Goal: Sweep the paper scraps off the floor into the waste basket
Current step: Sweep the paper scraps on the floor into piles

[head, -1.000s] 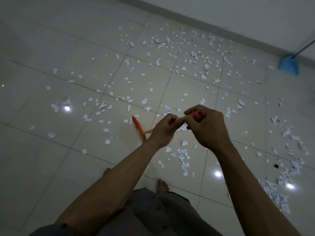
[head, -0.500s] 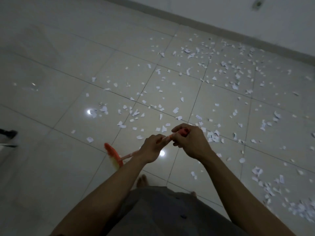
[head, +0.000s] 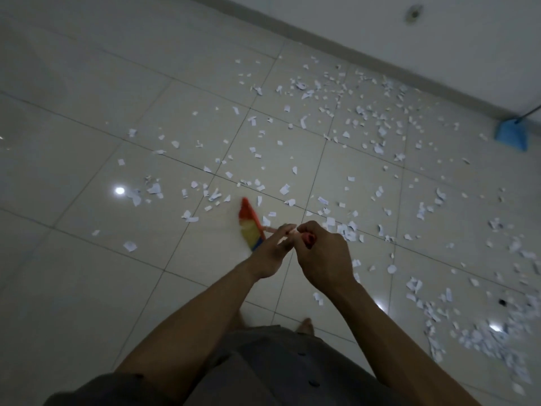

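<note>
Blue dustpan by wall; paper scraps strewn around broom.

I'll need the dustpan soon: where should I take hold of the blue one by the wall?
Take the thin dark handle slanting up from the blue dustpan, probably reaching in from the room side: the wall stands close behind it, and the pan itself looks broad, awkward to pinch.

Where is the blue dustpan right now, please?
In the head view, the blue dustpan lies at the far right, on the floor beside the baseboard, just beyond the scattered paper scraps.
</note>
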